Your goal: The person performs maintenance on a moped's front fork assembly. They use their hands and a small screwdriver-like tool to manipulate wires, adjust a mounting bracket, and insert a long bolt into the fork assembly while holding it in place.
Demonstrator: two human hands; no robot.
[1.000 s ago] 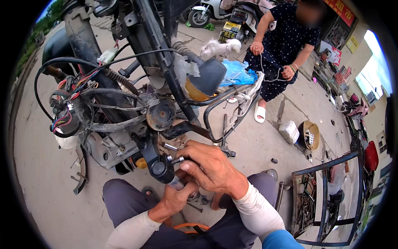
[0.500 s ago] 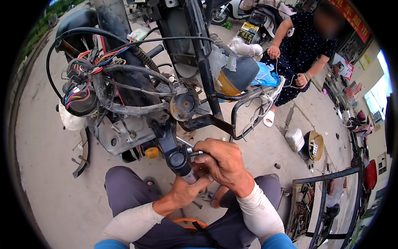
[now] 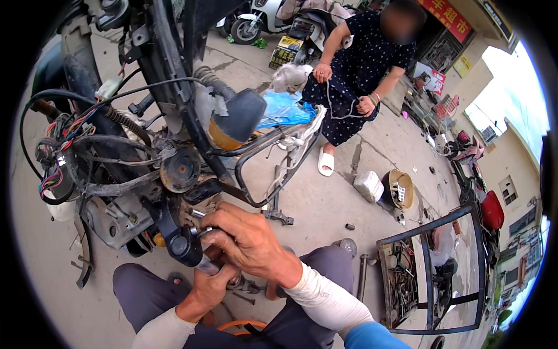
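In front of me is a black fork clamp point(image 3: 180, 243) at the low end of a stripped bike frame point(image 3: 168, 70). A grey fork tube point(image 3: 208, 264) comes out of it. My left hand point(image 3: 210, 291) is closed around this tube just below the clamp. Above it my right hand point(image 3: 250, 238) is closed with bent fingers on a silver metal rod point(image 3: 197, 213) beside the clamp. A short silver bolt point(image 3: 204, 231) sticks out by my right fingertips. My fingers hide the rod's other end. A round rusty horn point(image 3: 180, 168) hangs above my hands.
Loose coloured wires point(image 3: 64, 134) crowd the frame's left. A person point(image 3: 354, 75) holding a cord stands beyond the frame's rack point(image 3: 279, 168). A metal-framed tray point(image 3: 430, 232) of tools lies right. Nearer the middle are a white block point(image 3: 368, 186) and a tan bowl-shaped shell point(image 3: 401, 180).
My view has swung to the right, so the bike frame and my hands sit further left. Both hands keep their grip at the clamp.
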